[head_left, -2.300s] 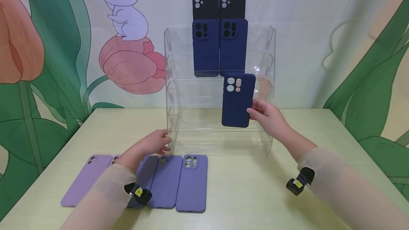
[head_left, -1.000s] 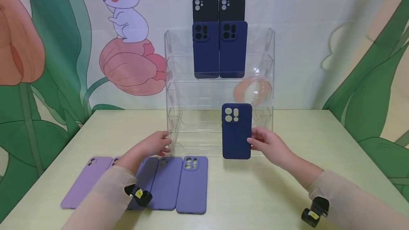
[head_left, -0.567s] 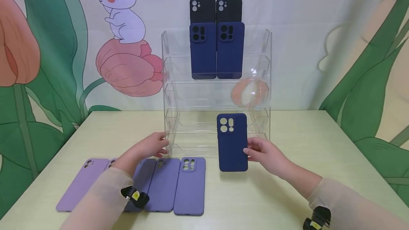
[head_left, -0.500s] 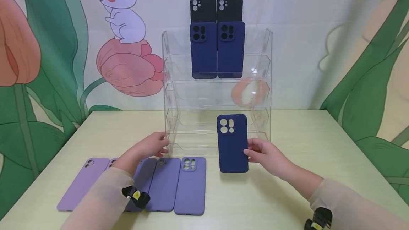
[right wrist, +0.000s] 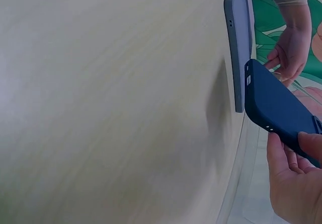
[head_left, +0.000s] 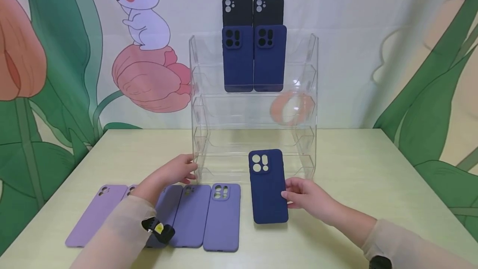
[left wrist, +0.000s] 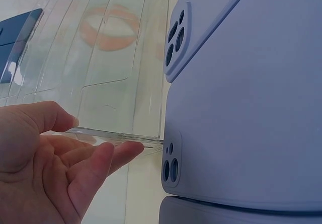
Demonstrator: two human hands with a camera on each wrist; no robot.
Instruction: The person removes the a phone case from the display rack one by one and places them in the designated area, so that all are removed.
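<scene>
Two hands and one clear rack [head_left: 239,109] occupied the middle of a single table [head_left: 347,169]. The right hand [head_left: 308,196] grasped one navy phone case [head_left: 269,190] by its right edge, thumb on the near face and fingers behind. This case was raised off the table in front of the rack, slightly tilted, with its back and four camera holes facing the viewer; it lay to the right of the row of purple cases, apart from them. The left hand [head_left: 175,170] gripped the rack's left side panel, thumb on one face and fingers on the other, as the left wrist view showed.

Four cases stood in the rack's upper part: two black cases [head_left: 237,11] side by side behind, and two navy cases [head_left: 239,65] in front, overlapping the lower portion of the black pair. At least five purple cases [head_left: 222,221] lay flat in a row on the table; the left sleeve [head_left: 115,231] covered much of the second and part of the third. Each forearm bore one small black camera [head_left: 158,229]. One rabbit [head_left: 145,24] was printed on the cloth [head_left: 354,53] behind.
</scene>
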